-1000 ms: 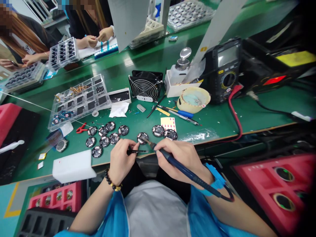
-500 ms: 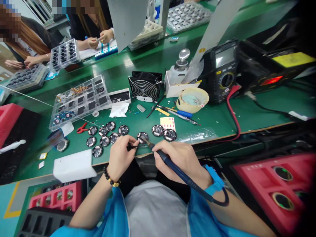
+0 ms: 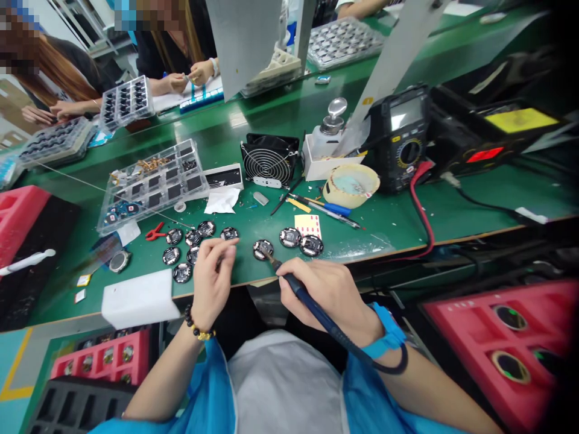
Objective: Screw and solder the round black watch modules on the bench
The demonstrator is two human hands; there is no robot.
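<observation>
My right hand (image 3: 323, 295) grips a dark blue soldering iron (image 3: 312, 301) like a pen. The iron's tip meets a round black circuit board (image 3: 263, 249) lying near the bench's front edge. Left of that board, my left hand (image 3: 212, 274) has its fingers bent over a cluster of similar boards and partly covers them. A dark sliver shows between thumb and fingers; what it is stays hidden. Visible in the cluster are boards such as one round board (image 3: 182, 272) and another board (image 3: 206, 228). To the right, two more boards (image 3: 290, 237) lie beside a yellow sticker sheet (image 3: 307, 225).
A fan (image 3: 270, 160), a clear parts box (image 3: 149, 187), a cream bowl (image 3: 351, 185) and a multimeter (image 3: 407, 141) stand behind. Pens (image 3: 332, 208) lie mid-bench. White foam (image 3: 140, 299) sits at the front edge; a red tray (image 3: 502, 337) is lower right. Co-workers sit opposite.
My left hand has drawn back left from the board under the iron, toward the cluster. The thin dark tool at its fingertips no longer shows. My right hand keeps the iron on the board.
</observation>
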